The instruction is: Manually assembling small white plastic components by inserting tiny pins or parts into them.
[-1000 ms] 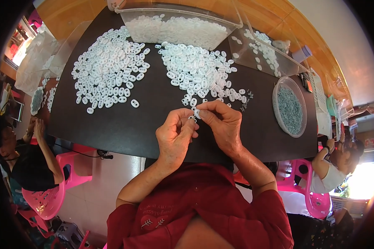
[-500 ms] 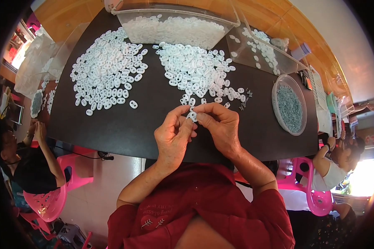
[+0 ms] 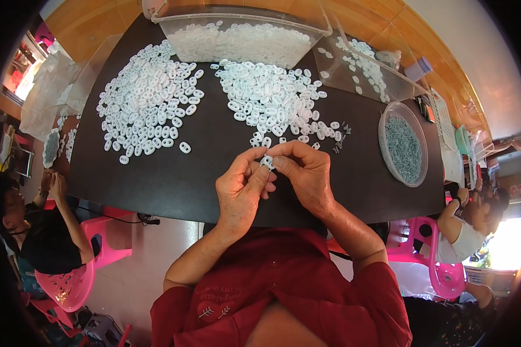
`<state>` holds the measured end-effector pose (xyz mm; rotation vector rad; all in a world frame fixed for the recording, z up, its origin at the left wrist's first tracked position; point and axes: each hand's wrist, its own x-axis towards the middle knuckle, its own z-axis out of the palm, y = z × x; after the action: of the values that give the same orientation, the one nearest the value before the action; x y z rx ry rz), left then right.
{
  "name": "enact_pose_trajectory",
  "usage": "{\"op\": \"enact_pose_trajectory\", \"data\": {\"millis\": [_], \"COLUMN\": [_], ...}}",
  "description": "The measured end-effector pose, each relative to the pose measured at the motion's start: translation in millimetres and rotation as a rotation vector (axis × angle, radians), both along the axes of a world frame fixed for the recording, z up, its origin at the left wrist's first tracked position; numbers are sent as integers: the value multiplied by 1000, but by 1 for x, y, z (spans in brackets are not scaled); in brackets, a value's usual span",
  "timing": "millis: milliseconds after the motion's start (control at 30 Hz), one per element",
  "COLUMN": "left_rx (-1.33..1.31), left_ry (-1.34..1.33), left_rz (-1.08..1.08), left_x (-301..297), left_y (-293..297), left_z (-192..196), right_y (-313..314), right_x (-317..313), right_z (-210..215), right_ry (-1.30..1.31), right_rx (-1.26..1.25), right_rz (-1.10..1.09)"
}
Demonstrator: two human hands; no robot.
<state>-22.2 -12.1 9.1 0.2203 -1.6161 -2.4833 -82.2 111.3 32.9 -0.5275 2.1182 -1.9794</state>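
Between my two hands is a small white plastic piece (image 3: 267,162) with a hole in it, held up over the table's near edge. My left hand (image 3: 241,184) pinches it between thumb and forefinger, the other fingers curled beneath. From the right, my right hand (image 3: 307,176) is closed at the same piece with thumb and forefinger; whether a screw is in that pinch is hidden. Just beyond my fingers lies a heap of white two-holed oval pieces (image 3: 272,95). A second heap of such ovals (image 3: 147,98) spreads to the left. Several loose screws (image 3: 342,137) lie right of the nearer heap.
A round clear tub (image 3: 424,168) of grey screws stands at the right. At the back is a clear bin (image 3: 243,20) of white pieces, with another clear container (image 3: 408,91) beside it. Co-workers sit left (image 3: 46,231) and right (image 3: 460,225) on pink chairs.
My fingers have drawn closer together around the white piece, and my right forefinger now covers its top. Heaps and tub stay in place; the view has shifted slightly.
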Motion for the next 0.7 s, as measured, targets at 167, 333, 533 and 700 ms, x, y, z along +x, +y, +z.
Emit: {"op": "enact_pose_trajectory", "data": {"millis": [167, 333, 533, 700], "left_rx": [11, 57, 133, 166], "left_ry": [13, 22, 0, 48], "left_rz": [-48, -82, -54, -15], "left_x": [-1, -1, -3, 0], "left_y": [-4, -6, -3, 0], "left_z": [0, -1, 2, 0], "right_y": [1, 1, 1, 3], "right_x": [0, 2, 12, 18], "right_z": [1, 7, 4, 1], "right_ry": [-68, -62, -38, -18], "right_rx": [-38, -59, -71, -93], "right_rz": [-10, 31, 34, 9]}}
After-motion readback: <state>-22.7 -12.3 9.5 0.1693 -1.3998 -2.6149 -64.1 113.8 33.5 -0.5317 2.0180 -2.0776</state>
